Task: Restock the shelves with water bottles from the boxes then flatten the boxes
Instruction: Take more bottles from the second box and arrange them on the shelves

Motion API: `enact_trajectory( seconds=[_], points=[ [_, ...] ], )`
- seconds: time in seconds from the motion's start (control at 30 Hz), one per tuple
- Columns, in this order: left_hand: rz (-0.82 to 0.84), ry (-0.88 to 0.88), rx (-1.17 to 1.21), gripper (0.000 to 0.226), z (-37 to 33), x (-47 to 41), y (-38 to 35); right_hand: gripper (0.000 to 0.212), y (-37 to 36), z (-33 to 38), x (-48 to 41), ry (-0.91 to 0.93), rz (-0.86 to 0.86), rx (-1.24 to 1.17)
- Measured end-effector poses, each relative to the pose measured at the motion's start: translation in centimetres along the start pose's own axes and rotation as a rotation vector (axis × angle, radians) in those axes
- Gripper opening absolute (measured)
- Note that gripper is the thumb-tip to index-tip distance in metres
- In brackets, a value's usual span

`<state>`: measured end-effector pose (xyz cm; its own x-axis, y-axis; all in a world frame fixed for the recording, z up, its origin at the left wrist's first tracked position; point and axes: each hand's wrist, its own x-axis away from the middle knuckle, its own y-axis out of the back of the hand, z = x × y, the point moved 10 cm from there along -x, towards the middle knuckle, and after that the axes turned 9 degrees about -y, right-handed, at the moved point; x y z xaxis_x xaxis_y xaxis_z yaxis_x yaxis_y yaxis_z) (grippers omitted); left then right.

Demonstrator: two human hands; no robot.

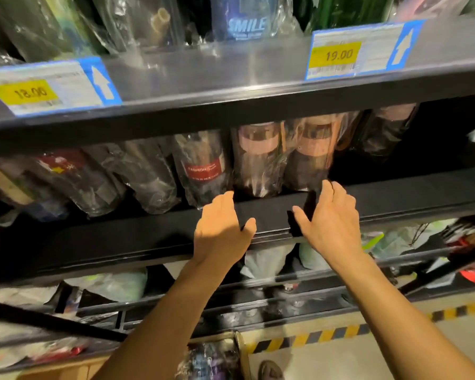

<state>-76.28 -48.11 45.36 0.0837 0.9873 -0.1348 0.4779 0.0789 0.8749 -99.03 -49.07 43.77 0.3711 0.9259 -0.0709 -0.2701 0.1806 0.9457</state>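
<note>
More stock is seen in the open brown cardboard box (pixel 243 352) on the floor. The left hand (pixel 222 229) and right hand (pixel 329 220) are held at the black metal shelf lip (pixel 121 237), each grip wide, nothing held. The plastic-wrapped water bottles (pixel 258 160) behind it are leaning; a careless nudge could tip them off the shelf. Counted: 1 box, 2 hands, at least 6 bottles, 2 yellow price labels (pixel 335 54)

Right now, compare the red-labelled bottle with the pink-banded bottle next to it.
The red-labelled bottle wears a red printed label at mid-body; the pink-banded bottle a plain pink band higher up. The red-labelled bottle looks darker, the pink-banded bottle clearer. Both are wrapped in clear plastic.
</note>
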Motion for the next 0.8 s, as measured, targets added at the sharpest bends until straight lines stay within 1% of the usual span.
enact_trajectory(
  seconds=[0.07, 0.1, 0.23, 0.3, 0.37, 0.43, 0.5, 0.6, 0.7, 0.8],
  points=[
    [-0.037, -0.092, -0.057, 0.062, 0.7, 2.2, 1.1, 0.086, -0.4, 1.0, 2.9, 0.013, 0.015, 0.106],
    [-0.014, -0.108, -0.086, 0.063, 1.5, 3.3, 1.3, 0.085, -0.6, 1.7, 4.6, 0.022, 0.023, 0.150],
    [0.090, -0.101, -0.162, 0.065, 6.6, 8.0, 2.7, 0.080, -1.9, 5.9, 12.1, 0.078, 0.082, 0.251],
    [0.097, -0.109, -0.156, 0.056, 9.8, 10.7, 4.1, 0.079, -3.1, 8.3, 16.2, 0.111, 0.120, 0.287],
    [0.106, -0.098, -0.202, 0.047, 13.6, 14.0, 5.0, 0.077, -4.9, 10.8, 20.4, 0.160, 0.139, 0.321],
    [0.145, -0.075, -0.254, 0.053, 18.1, 17.7, 5.0, 0.076, -7.6, 12.8, 24.4, 0.189, 0.191, 0.338],
    [0.190, -0.023, -0.255, 0.057, 22.7, 21.1, 4.6, 0.077, -11.1, 14.2, 27.9, 0.206, 0.268, 0.360],
    [0.291, 0.089, -0.240, 0.057, 28.7, 25.9, 3.0, 0.077, -16.6, 15.4, 32.5, 0.214, 0.385, 0.388],
    [0.489, 0.198, -0.264, 0.059, 34.0, 30.2, -0.9, 0.080, -23.1, 15.4, 37.0, 0.229, 0.517, 0.438],
    [0.675, 0.298, -0.214, 0.057, 38.5, 34.2, -6.4, 0.080, -30.3, 13.9, 41.1, 0.230, 0.660, 0.474]
  ],
)
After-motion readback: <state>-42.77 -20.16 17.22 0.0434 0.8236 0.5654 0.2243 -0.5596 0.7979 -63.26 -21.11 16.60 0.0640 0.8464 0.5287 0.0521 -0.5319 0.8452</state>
